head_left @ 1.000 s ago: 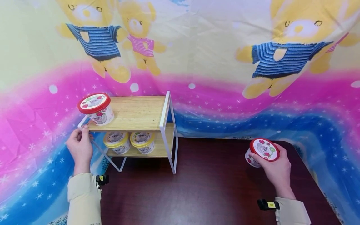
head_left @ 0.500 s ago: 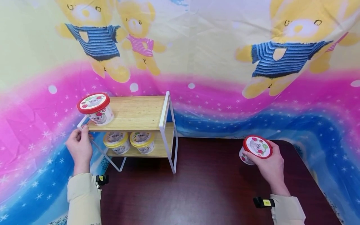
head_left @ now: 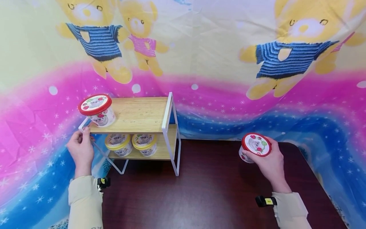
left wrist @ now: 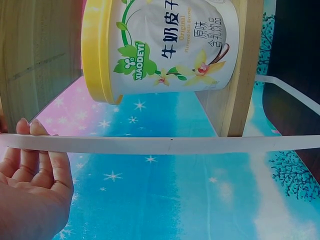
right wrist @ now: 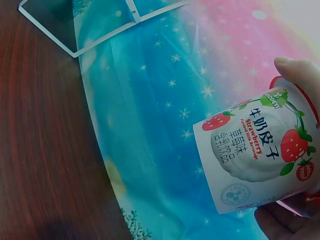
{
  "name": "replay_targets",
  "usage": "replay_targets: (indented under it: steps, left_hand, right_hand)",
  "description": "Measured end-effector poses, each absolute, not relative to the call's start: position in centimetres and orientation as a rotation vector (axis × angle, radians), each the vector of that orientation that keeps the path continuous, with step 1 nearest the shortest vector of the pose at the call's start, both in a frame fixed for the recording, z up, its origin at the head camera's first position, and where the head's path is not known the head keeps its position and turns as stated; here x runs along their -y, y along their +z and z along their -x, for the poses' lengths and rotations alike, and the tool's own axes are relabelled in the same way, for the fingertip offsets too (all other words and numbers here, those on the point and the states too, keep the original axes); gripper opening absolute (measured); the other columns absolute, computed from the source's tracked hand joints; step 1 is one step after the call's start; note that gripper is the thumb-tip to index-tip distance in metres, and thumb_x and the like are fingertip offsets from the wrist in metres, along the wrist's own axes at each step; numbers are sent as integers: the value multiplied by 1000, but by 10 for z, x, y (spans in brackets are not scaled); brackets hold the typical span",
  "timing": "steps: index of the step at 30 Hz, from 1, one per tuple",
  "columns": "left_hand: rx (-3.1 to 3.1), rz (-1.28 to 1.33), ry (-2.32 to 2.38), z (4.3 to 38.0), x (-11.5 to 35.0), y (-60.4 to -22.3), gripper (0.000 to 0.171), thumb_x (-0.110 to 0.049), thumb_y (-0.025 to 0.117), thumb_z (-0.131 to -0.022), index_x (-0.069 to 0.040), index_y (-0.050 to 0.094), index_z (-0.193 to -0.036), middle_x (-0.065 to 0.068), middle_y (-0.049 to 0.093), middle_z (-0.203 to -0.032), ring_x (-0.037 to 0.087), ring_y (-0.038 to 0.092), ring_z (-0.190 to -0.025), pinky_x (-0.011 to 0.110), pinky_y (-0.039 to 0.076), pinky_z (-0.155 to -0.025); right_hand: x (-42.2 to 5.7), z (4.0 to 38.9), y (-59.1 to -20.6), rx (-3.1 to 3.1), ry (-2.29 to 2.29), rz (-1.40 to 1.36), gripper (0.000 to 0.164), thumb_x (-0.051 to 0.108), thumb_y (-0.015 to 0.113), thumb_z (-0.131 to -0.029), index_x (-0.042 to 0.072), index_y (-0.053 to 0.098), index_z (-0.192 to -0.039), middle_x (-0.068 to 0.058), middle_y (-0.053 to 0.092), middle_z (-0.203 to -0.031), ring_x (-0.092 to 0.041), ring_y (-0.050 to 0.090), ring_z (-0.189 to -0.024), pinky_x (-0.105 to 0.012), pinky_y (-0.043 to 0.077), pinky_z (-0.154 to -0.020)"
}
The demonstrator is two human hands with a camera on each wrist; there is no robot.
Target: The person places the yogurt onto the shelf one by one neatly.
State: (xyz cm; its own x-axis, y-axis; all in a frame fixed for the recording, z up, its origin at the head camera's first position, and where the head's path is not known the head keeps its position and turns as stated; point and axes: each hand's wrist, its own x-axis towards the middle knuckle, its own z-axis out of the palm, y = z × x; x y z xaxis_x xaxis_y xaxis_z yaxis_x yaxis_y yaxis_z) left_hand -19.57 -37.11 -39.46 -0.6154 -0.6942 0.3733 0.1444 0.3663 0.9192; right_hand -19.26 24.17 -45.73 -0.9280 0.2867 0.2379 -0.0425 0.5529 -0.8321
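My left hand (head_left: 81, 151) grips the white metal frame (head_left: 83, 124) of a small two-tier shelf (head_left: 140, 114) at its front left corner; in the left wrist view the fingers curl round the bar. My right hand (head_left: 273, 163) holds a strawberry milk beverage tub (right wrist: 252, 145) with a red lid (head_left: 256, 144), thumb and fingers spanning it near the lid. The tub is over the right part of the table, its base tipped a little to the left. A matching red-lidded tub (head_left: 100, 111) stands at the left end of the top board.
Two yellow-lidded tubs (head_left: 145, 145) stand side by side on the lower board, one near the left frame (left wrist: 175, 45). The dark wooden table (head_left: 200, 190) ends at its right edge. A printed bear cloth (head_left: 211, 89) hangs behind and at both sides.
My right hand has carried the red-lidded tub leftward and slightly up in the head view. The left hand, the shelf and the other tubs have stayed put.
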Motion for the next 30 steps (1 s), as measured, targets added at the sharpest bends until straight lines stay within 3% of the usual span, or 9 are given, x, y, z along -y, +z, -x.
replay_targets:
  steps: [6,16,23,30]
  left_hand:
    - [1849,-473,-1337,197,373,-396,29,-36,59,-104,-9,70,-104,-11,64,-79,7,60,-75,20,48,-71]
    - [1832,-481,-1368,197,372,-395,28,-35,61,-103,-9,71,-103,-8,65,-80,8,60,-75,21,48,-72]
    - [1831,-481,-1371,198,374,-397,28,-33,60,-104,-7,71,-106,-11,65,-80,8,60,-75,21,47,-72]
    - [1826,-481,-1370,197,373,-395,28,-34,61,-104,-8,70,-103,-9,65,-79,8,60,-76,21,47,-73]
  right_hand:
    - [-233,197,-452,2447,1330,147,99,43,89,-78,13,33,-153,-13,51,-141,-32,47,-125,-20,49,-74]
    - [-219,202,-446,2460,1313,82,100,44,90,-77,11,33,-153,-14,50,-140,-32,46,-125,-40,55,-80]
    - [-211,205,-442,2465,1315,25,100,45,91,-75,10,36,-150,-13,52,-136,-31,49,-121,-42,55,-79]
    - [-201,207,-443,2465,1313,-33,101,44,92,-74,11,36,-151,-15,53,-134,-33,50,-119,-55,56,-81]
